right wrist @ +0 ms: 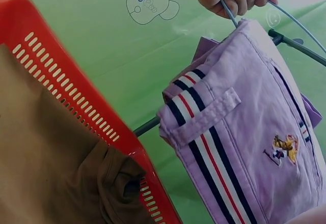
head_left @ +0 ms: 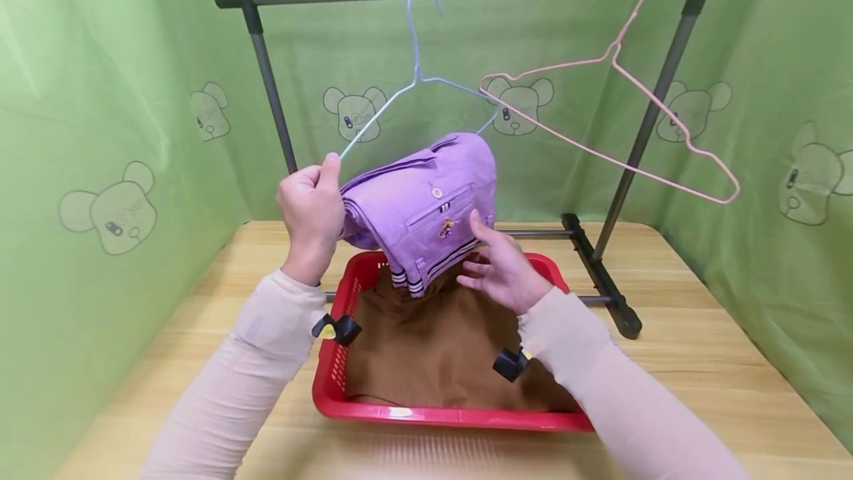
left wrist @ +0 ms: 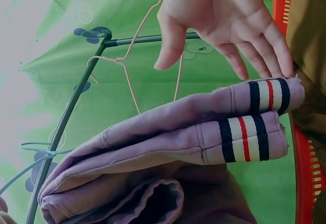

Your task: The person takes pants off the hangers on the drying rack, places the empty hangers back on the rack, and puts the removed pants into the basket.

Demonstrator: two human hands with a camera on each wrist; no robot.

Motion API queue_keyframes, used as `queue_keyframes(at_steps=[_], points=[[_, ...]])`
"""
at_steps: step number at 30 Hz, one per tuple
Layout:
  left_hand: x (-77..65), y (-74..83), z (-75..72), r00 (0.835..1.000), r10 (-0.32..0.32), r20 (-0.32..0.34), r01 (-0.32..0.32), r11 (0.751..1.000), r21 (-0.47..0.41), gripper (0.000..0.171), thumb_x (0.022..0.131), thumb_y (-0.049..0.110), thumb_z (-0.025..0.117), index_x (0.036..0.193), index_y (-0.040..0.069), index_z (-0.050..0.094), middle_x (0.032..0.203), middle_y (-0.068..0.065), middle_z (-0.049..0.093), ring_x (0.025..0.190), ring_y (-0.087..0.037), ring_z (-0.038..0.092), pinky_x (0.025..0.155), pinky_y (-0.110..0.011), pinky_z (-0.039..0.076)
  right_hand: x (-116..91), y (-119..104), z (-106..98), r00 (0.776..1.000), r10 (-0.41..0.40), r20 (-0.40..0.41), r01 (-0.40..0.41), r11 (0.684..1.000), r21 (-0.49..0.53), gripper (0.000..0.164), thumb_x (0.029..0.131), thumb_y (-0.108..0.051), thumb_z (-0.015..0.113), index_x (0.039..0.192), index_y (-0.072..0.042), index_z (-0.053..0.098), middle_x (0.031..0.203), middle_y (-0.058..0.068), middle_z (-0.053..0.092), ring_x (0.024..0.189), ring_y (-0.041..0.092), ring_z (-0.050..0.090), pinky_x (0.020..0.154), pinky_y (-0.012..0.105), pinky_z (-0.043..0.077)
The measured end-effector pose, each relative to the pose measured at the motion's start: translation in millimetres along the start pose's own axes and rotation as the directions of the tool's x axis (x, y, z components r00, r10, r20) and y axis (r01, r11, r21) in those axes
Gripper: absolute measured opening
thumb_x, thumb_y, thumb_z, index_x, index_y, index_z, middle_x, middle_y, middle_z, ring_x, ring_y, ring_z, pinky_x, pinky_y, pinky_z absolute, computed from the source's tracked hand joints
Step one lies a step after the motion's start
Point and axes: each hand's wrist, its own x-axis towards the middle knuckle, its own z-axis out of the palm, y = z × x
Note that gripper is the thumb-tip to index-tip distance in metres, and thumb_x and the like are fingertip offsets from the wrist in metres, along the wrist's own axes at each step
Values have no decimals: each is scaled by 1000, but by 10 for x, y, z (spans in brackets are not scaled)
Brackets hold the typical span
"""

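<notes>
Centre of the head view: a folded lilac fabric garment (head_left: 416,217) over the lower part of a thin pale-blue hanger (head_left: 417,74), above a red slotted plastic basket (head_left: 460,417) with brown cloth (head_left: 433,350) inside. Left hand (head_left: 310,213) at centre left, fingers clenched on the blue hanger; right hand (head_left: 503,269) beside the garment's lower right, fingers loosely spread, contact impossible to tell. Only in the head view: pale wooden table (head_left: 706,369) and white button (head_left: 436,192) on the garment. Full-on at top of the left wrist view: right palm. Clearest at upper right of the right wrist view: left fingers curled round blue wire. Fabric softly creased, with navy, white and red striped trim (left wrist: 270,94) and a small gold-and-dark embroidered figure (right wrist: 285,150).
</notes>
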Motion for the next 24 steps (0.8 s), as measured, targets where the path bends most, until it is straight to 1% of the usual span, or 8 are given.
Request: queue_keyframes(at_steps=[7,11,15,20,22,24], points=[[-20,18,12,1000,-13,9,13,1000,-6,53,96,28,58,48,17,40,43,5,30,40,-8,25,40,-23,16,21,-28,94,999,-18,-27,19,999,31,81,96,-45,54,155,-17,7,160,16,2,142,46,10,109,60,22],[-26,18,23,1000,-13,16,13,1000,-2,53,97,28,58,48,17,40,44,4,30,41,-8,26,40,-24,17,21,-58,144,999,-18,-32,19,999,35,78,97,-46,52,155,-19,7,160,12,8,141,48,10,108,63,20],[-33,19,36,1000,-13,15,13,1000,0,53,96,28,58,48,17,41,44,5,31,43,-9,27,41,-25,18,28,-84,211,999,-19,-28,20,999,30,77,96,-48,51,155,-18,10,159,13,12,141,50,10,107,68,15],[-48,19,52,1000,-7,13,7,1000,9,53,96,27,58,47,17,40,44,6,30,44,-8,28,42,-25,18,60,-110,279,999,-41,-20,41,999,3,75,96,-51,51,154,-20,16,159,11,13,142,45,13,103,74,6],[-57,19,58,1000,-5,12,5,1000,12,53,96,28,59,47,17,41,44,6,31,44,-8,28,41,-25,18,71,-121,305,999,-34,-19,34,999,-3,74,95,-52,51,154,-21,18,159,9,14,143,42,13,102,75,2],[-65,13,66,1000,-7,15,7,1000,6,53,96,28,58,47,17,41,44,5,31,44,-9,28,41,-24,18,89,-133,326,999,-17,-27,17,1000,-12,76,94,-54,51,154,-23,15,160,7,11,144,42,9,101,76,-2]])
